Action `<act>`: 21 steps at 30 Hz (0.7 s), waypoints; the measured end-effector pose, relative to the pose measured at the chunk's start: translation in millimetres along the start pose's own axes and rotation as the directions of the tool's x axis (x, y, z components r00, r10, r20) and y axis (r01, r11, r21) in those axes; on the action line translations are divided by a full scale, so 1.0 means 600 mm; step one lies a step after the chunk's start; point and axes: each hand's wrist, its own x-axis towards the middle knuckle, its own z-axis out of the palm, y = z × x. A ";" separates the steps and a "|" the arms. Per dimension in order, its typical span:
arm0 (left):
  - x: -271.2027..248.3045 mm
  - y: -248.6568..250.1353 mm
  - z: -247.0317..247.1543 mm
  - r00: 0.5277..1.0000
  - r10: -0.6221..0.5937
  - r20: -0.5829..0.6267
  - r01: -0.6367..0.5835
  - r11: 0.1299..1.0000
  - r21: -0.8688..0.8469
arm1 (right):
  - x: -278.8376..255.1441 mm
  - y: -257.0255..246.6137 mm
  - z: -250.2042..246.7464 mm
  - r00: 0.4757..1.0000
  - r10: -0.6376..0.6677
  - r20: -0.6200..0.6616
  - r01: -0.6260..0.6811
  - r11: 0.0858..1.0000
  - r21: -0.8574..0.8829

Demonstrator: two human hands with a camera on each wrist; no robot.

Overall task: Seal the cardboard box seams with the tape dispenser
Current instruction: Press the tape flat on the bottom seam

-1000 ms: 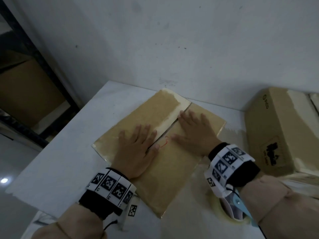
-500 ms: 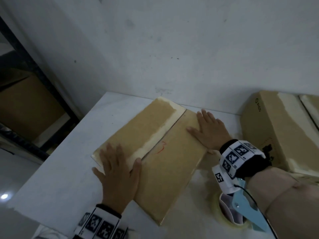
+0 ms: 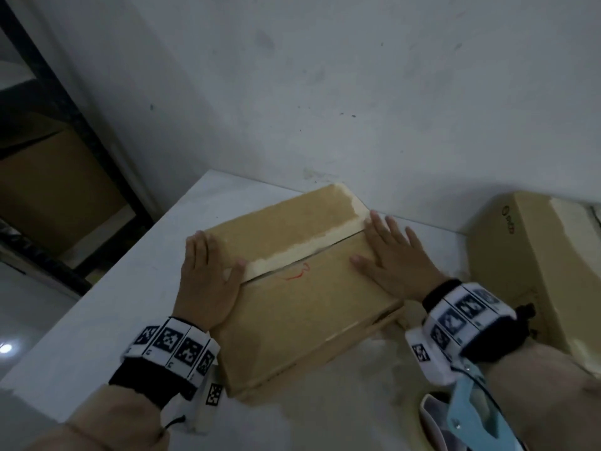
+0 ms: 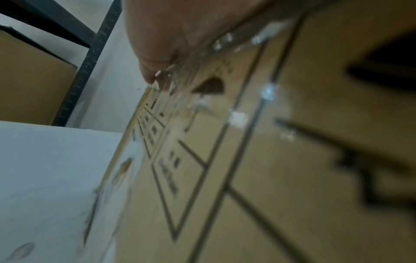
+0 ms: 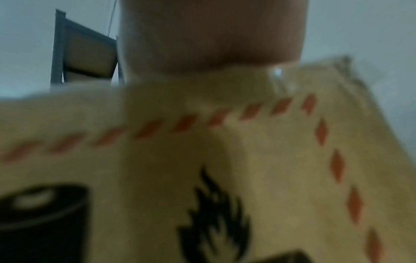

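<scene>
On white tabletop (image 3: 97,320), slid flat left hand (image 3: 208,281) to nine o'clock and flat right hand (image 3: 393,258) to three o'clock of brown cardboard box (image 3: 302,307), squaring untaped seam (image 3: 305,258).

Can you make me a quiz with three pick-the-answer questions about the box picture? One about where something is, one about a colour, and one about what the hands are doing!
1. Where is the tape dispenser?
A. on the box
B. on the table near the right wrist
C. in the left hand

2. What colour is the scribble on the cardboard box?
A. red
B. green
C. blue

3. What are the hands doing?
A. gripping tape
B. making fists
C. lying flat on the box

Answers: B, its blue frame lies below the right wrist. A, red marks sit beside the seam. C, the left hand and right hand lie with straight fingers on the box top.
</scene>
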 end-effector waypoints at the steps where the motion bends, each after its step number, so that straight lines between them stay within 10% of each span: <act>1: 0.004 -0.001 0.002 1.000 -0.005 0.004 0.005 1.000 -0.001 | 0.014 -0.001 -0.002 1.000 -0.026 0.003 0.026 1.000 -0.012; 16: 0.004 -0.001 -0.008 0.998 -0.023 0.062 0.023 1.000 0.015 | 0.013 0.017 0.020 0.990 -0.039 -0.138 0.040 0.999 0.004; 21: -0.061 -0.004 0.009 0.962 0.267 0.050 -0.272 0.949 0.160 | 0.052 0.011 0.016 0.966 -0.070 -0.249 0.071 0.997 -0.006</act>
